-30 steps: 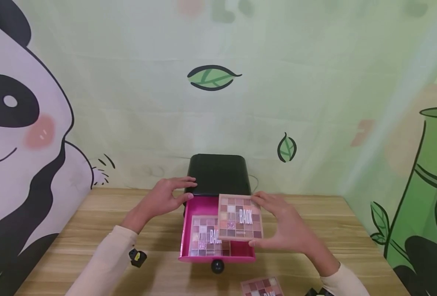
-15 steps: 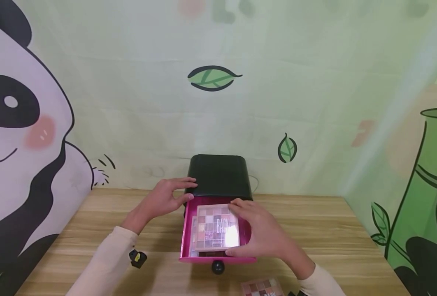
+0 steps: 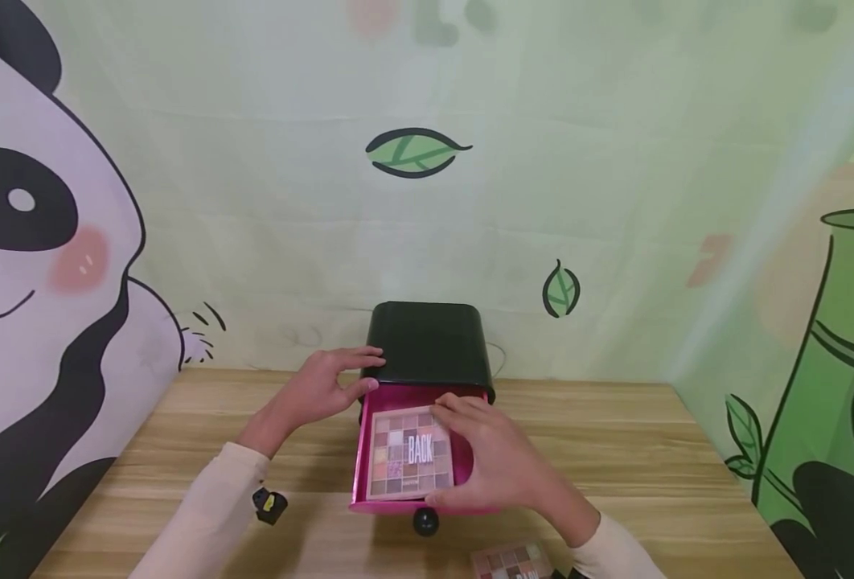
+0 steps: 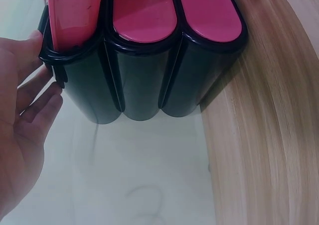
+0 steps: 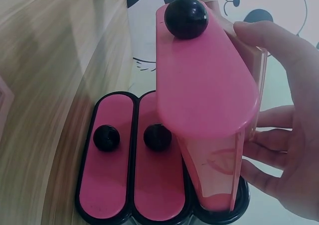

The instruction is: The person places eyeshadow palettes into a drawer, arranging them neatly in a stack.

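Observation:
A black cabinet (image 3: pixel 430 342) stands on the table with its top pink drawer (image 3: pixel 400 394) pulled out. Inside that drawer's outline, my right hand (image 3: pixel 495 458) pinches an eyeshadow palette (image 3: pixel 407 450) marked "BACK" by its right-hand side, thumb at the near edge and fingers at the far edge. This palette covers another one seen earlier in the drawer. My left hand (image 3: pixel 326 382) touches the cabinet's left edge, fingers straight along the top and thumb near the front rim. In the left wrist view, the left hand's fingers (image 4: pixel 42 105) lie against the black casing.
One more palette (image 3: pixel 510 560) lies on the wooden table (image 3: pixel 615 450) in front of the drawer, partly cut off by the frame. Two lower drawers (image 5: pixel 112 185) are shut, each with a black knob. A panda-printed cloth (image 3: pixel 282 201) hangs behind.
My right hand has carried the palette left and toward me, from above the drawer's right side to over the palette in the drawer. My left hand has stayed in place.

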Demonstrator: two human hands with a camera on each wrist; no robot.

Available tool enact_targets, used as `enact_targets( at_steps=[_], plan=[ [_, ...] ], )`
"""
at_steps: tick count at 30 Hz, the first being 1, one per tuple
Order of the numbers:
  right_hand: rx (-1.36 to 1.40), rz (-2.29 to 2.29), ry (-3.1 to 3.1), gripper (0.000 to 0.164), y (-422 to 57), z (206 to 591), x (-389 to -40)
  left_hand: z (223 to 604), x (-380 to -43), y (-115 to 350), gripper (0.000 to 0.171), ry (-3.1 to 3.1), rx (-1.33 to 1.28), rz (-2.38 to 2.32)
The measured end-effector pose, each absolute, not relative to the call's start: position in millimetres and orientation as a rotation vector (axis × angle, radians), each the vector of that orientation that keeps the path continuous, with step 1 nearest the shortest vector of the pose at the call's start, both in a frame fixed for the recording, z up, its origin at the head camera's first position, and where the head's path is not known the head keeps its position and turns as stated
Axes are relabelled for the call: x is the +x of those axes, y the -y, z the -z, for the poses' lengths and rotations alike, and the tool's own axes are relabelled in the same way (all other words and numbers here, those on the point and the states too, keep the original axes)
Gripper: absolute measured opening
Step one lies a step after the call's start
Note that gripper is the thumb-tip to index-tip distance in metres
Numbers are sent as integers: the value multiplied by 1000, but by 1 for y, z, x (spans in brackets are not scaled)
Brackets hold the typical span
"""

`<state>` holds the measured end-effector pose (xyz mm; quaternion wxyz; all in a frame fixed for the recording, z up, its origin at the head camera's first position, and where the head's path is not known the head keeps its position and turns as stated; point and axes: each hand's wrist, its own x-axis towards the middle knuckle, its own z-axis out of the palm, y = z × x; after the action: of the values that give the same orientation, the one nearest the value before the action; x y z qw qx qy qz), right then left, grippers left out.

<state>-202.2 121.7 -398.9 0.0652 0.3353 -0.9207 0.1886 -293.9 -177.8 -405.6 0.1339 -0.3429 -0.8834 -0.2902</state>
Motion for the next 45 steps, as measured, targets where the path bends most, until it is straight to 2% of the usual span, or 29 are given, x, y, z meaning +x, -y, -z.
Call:
enact_targets(
  at_steps=[22,30,45],
  plan=[
    [1008,-562,2848,106,-127,401,-203,405,-295,176,42,2569,-978,821],
    [986,-815,2759,87,-147,397,-200,407,-295,177,43,2568,-984,818],
    [1047,-912,2583,72,-211,408,-196,406,-293,176,41,2579,-965,811]
  ],
)
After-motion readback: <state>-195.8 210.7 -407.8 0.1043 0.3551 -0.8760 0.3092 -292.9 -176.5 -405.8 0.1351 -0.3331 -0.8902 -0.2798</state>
